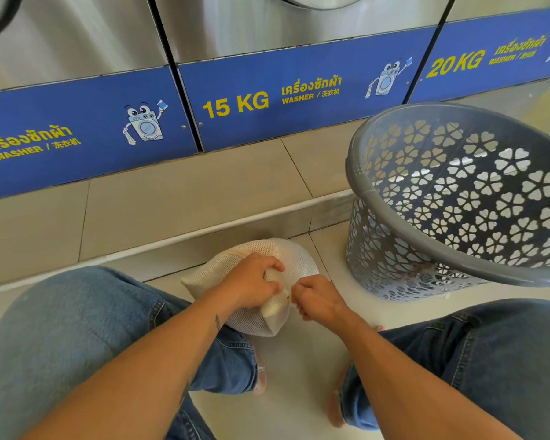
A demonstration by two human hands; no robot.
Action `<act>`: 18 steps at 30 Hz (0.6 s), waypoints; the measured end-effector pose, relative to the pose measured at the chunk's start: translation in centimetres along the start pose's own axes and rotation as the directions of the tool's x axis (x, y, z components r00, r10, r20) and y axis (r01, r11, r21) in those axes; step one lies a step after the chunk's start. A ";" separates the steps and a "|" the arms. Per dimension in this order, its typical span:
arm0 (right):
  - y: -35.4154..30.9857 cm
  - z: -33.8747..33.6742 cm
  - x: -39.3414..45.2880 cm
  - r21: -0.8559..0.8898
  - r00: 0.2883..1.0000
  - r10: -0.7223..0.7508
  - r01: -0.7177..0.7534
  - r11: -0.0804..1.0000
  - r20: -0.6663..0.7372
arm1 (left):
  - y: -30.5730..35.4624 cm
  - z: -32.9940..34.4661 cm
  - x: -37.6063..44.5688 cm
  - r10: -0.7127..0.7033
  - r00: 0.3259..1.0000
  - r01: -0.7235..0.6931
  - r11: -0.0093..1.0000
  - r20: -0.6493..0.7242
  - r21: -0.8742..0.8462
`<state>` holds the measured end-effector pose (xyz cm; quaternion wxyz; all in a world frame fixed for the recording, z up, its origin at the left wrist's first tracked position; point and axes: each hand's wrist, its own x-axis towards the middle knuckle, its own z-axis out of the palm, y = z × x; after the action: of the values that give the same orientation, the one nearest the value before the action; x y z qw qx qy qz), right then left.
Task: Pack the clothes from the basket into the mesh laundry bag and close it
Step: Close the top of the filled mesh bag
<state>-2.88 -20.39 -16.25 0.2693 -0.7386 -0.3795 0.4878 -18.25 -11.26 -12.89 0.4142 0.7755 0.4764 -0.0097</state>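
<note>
The white mesh laundry bag (251, 281) sits stuffed and rounded on the tiled floor (299, 392), right between the person's knees and just in front of the low step under the washers. The left hand (251, 285) is on top of it, fingers curled down and gripping the bag's fabric near its near end. The right hand (319, 301) is just beside that, to the right, fingers curled tight and pinching something small at the bag's edge, probably the zipper pull, though it's too small to tell for sure. Both hands almost touch each other.

Off to the right, near the bag but apart from it, is the grey plastic laundry basket (458, 201) with flower-shaped cutouts, tilted toward the camera. Behind everything runs a row of steel washers (299, 27) with blue panels reading 15 KG and 20 KG. The person wears blue jeans (61, 328).
</note>
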 end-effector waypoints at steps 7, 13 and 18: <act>-0.1 -0.1 0.2 -0.256 0.975 -0.202 0.173 0.951 -0.091 | -0.5 1.3 -0.4 0.062 0.998 -0.054 0.953 -0.016 0.299; -0.4 -0.3 -0.1 -0.425 0.950 -0.289 0.215 0.879 -0.117 | -0.7 1.4 -0.2 0.138 0.986 -0.101 0.936 -0.088 0.339; 0.5 -0.1 0.5 -0.133 0.997 -0.064 0.057 0.989 -0.050 | -1.2 1.6 0.0 0.143 0.988 -0.118 0.935 -0.052 0.333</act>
<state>-2.52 -20.27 -16.78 0.2449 -0.7560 -0.4256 0.4329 -18.55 -12.01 -14.69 0.2604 0.8635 0.4308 -0.0321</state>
